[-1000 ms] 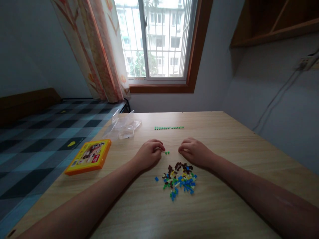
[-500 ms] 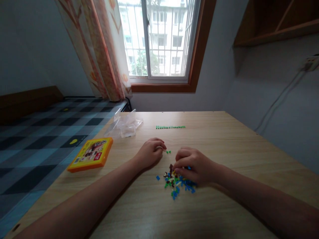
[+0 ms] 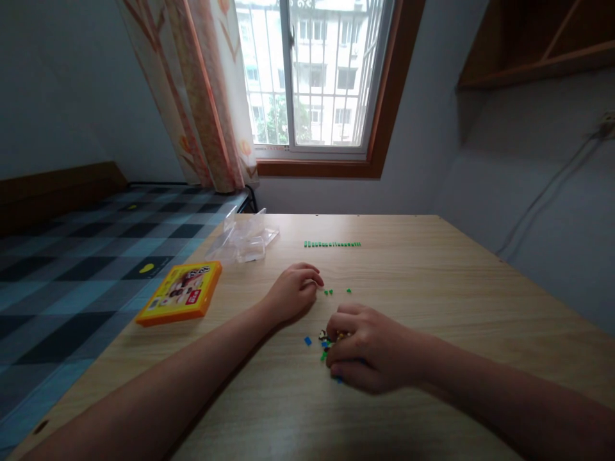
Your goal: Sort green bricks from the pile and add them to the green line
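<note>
My left hand (image 3: 295,289) rests on the table with fingers loosely bent and apart, holding nothing. Just beyond its fingertips lie two small green building bricks (image 3: 328,292), and another green brick (image 3: 348,291) sits to their right. Over a pile of tiny bricks (image 3: 323,354) my right hand (image 3: 368,349) is bent down, thumb and forefinger close together among the pieces. Whatever lies between those fingertips is hidden. Brown, green, blue and cream pieces peek out at the pile's left side; the hand covers most of it. A blue brick (image 3: 308,340) lies apart, left of the pile.
A row of small green bricks (image 3: 332,244) runs across the far part of the table (image 3: 432,269). Clear plastic trays (image 3: 250,246) stand at the back left, with a yellow-orange box (image 3: 180,293) nearer. A bed with a checked cover (image 3: 86,256) adjoins the left side.
My right hand has moved nearer to me and now covers most of the pile. A third green brick shows right of the other two. My left hand has stayed in place.
</note>
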The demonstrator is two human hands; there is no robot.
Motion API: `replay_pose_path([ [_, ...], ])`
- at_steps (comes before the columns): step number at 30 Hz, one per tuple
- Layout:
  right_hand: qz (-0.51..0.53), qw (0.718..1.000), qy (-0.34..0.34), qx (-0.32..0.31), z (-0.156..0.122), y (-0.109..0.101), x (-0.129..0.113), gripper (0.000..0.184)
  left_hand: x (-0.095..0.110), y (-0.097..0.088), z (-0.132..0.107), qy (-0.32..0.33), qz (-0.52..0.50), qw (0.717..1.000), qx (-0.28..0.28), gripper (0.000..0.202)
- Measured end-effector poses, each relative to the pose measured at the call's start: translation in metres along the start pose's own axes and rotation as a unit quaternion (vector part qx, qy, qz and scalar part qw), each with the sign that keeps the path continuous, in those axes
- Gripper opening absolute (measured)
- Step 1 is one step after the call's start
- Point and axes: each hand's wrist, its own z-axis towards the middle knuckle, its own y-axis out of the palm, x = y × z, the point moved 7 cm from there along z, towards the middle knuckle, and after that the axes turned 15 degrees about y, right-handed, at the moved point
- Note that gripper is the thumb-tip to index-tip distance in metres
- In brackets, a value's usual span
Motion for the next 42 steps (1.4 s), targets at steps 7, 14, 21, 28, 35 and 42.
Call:
replay_pose_path([
  [7, -0.003, 1.000, 0.002, 0.008, 0.000, 0.006, -0.011, 0.022, 0.000, 0.000, 0.000, -0.004, 0.000, 1.000, -0.003, 0.026],
  [14, -0.016, 0.998, 0.053, 0.037, 0.002, 0.011, -0.012, 0.014, 0.000, 0.000, 0.000, 0.002, 0.003, 1.000, -0.001, 0.027],
  [21, -0.010, 0.998, 0.055, 0.008, 0.006, 0.018, -0.011, 0.015, 0.000, 0.001, -0.001, 0.007, 0.011, 1.000, 0.001, 0.027],
  [28, 0.027, 0.994, 0.068, 0.083, 0.010, -0.011, 0.020, 0.017, 0.001, 0.000, 0.000, 0.006, 0.006, 1.000, -0.006, 0.026],
  [35, -0.056, 0.953, 0.244, 0.171, -0.004, -0.042, 0.138, 0.016, 0.006, 0.003, 0.000, 0.021, 0.022, 0.999, -0.030, 0.026],
  [42, -0.053, 0.961, 0.231, 0.142, 0.004, -0.021, 0.141, 0.016, 0.018, 0.003, -0.001, 0.071, -0.009, 0.996, -0.061, 0.025],
])
